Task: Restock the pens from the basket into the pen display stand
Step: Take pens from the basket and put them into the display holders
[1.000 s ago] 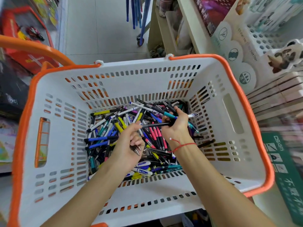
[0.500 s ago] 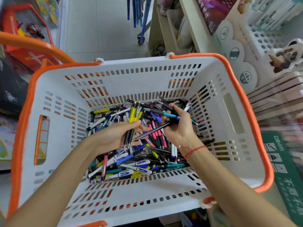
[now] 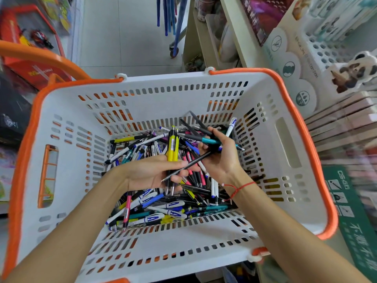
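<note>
A white basket (image 3: 183, 237) with an orange rim holds a heap of loose pens (image 3: 159, 209) in blue, yellow, pink, black and teal. My left hand (image 3: 151, 174) is palm up over the heap and grips yellow pens (image 3: 173, 146) that stand upright between its fingers. My right hand (image 3: 220, 158) holds a bundle of several pens, among them a teal pen (image 3: 210, 141) and a long black pen (image 3: 191, 164) that slants down to the left hand. The white pen display stand (image 3: 324, 52) with round holes stands at the upper right.
A panda figure (image 3: 355, 72) sits on the display. Stacked pale boxes (image 3: 342, 123) lie right of the basket, a green sign (image 3: 355, 213) below them. Orange and red boxes (image 3: 26, 56) fill the left. Tiled floor (image 3: 126, 33) and blue poles (image 3: 173, 15) lie beyond.
My left hand has turned palm up and lifted yellow pens out of the heap. My right hand has risen a little with its bundle, its black pen now angled toward the left hand.
</note>
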A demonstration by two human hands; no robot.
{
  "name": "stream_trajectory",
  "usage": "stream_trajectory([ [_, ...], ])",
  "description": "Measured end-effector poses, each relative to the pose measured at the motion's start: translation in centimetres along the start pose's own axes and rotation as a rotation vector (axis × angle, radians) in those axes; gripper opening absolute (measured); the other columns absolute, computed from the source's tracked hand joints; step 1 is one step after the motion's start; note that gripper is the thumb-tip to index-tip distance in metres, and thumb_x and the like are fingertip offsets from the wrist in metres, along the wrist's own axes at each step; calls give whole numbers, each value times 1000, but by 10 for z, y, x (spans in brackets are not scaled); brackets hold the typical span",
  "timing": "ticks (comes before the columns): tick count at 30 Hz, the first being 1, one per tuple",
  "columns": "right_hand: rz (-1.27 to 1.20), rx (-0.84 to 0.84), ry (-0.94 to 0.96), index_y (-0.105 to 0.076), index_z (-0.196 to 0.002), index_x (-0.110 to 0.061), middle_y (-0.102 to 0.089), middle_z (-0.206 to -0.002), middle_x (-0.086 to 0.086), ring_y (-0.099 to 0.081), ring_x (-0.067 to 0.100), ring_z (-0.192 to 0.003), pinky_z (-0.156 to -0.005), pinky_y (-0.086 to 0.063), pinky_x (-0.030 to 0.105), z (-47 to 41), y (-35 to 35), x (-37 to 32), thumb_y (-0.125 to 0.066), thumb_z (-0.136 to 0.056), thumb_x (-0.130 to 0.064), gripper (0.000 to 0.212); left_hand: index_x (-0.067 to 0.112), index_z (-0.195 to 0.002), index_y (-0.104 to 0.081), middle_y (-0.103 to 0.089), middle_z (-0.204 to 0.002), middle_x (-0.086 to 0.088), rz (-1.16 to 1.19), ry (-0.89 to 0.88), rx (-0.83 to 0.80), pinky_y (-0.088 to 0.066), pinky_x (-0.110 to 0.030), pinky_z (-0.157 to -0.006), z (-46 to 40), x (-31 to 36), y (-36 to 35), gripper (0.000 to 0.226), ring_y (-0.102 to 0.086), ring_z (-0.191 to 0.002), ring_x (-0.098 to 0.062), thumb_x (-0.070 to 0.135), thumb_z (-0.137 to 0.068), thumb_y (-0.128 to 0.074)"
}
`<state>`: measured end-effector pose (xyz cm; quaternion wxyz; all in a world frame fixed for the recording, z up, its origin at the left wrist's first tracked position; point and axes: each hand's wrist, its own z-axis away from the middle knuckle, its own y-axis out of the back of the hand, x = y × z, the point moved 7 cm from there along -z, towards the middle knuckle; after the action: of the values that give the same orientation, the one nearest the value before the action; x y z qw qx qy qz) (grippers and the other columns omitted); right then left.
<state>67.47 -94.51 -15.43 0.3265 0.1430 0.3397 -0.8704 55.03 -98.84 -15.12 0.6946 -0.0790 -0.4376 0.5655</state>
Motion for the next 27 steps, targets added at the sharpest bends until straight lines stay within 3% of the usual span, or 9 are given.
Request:
stream_trajectory([
  [3, 30, -13, -22, -65, -87, -7, -56, -76, 9, -43, 10, -58, -54, -52, 18, -1, 7, -15, -53, -96, -13, 16, -1, -122, -58, -59, -82, 0, -114, 43, -57, -55, -28, -75, 16, -8, 15, 36, -60, -67, -11, 21, -93, -56],
  [5, 74, -47, -72, -69, -87, -9, -59, -72, 7, -49, 10, -58, -59, -53, 17, 1, 11, -24, -55, -95, -15, 17, 2, -115, -58, -62, -84, -4, -57, 1, 3, -56, -29, -71, 24, -9, 30, 39, -64, -71, -16, 24, -86, -69],
  [8, 174, -98, -169, -72, -77, -11, -63, -70, 5, -54, 10, -54, -57, -52, 17, 2, 13, -31, -57, -92, -15, 22, 9, -95, -56, -42, -67, 0, 56, -232, 351, -47, -18, -50, 30, 9, 56, 24, -45, -48, -5, 27, -82, -65],
  [10, 256, -143, -219, -70, -77, -10, -61, -72, 4, -51, 10, -55, -54, -51, 16, 3, 11, -32, -59, -88, -14, 16, 16, -85, -53, -32, -61, 5, -193, -348, 561, -36, -14, -46, 32, 29, 60, 15, -33, -43, -4, 29, -89, -59],
  [13, 348, -192, -246, -70, -75, -9, -57, -74, 4, -47, 9, -55, -50, -51, 16, 4, 8, -26, -62, -82, -13, 12, 21, -91, -67, -38, -47, 14, -470, -424, 754, -34, -13, -44, 27, 49, 57, 4, -34, -40, -3, 26, -90, -67],
  [15, 352, -205, -266, -70, -77, -9, -57, -74, 4, -47, 8, -54, -49, -50, 16, 4, 9, -22, -60, -86, -13, 14, 16, -99, -71, -35, -44, 15, -264, -398, 806, -28, -14, -40, 21, 45, 65, 16, -28, -38, -4, 28, -90, -67],
  [17, 334, -231, -297, -69, -83, -9, -58, -74, 3, -47, 8, -53, -49, -50, 16, 6, 9, -21, -59, -87, -13, 12, 11, -101, -71, -27, -49, 12, 12, -349, 741, -24, -15, -37, 12, 35, 63, 28, -22, -38, -4, 36, -91, -64],
  [22, 211, -400, -358, -69, -81, -9, -56, -70, 4, -51, 8, -54, -52, -51, 17, 10, -2, -17, -77, -73, -11, 11, 14, -77, -62, -27, -44, 10, 426, -222, 674, -20, -15, -35, 1, 5, 44, 35, -21, -32, -3, 47, -89, -63],
  [27, 206, -545, -353, -70, -83, -12, -63, -68, 4, -55, 8, -59, -65, -47, 14, 13, -10, -18, -81, -72, -14, 16, 15, -94, -70, -28, -47, 9, 665, -500, 574, -22, -15, -39, 9, 19, 37, 43, -24, -36, -4, 55, -87, -56],
])
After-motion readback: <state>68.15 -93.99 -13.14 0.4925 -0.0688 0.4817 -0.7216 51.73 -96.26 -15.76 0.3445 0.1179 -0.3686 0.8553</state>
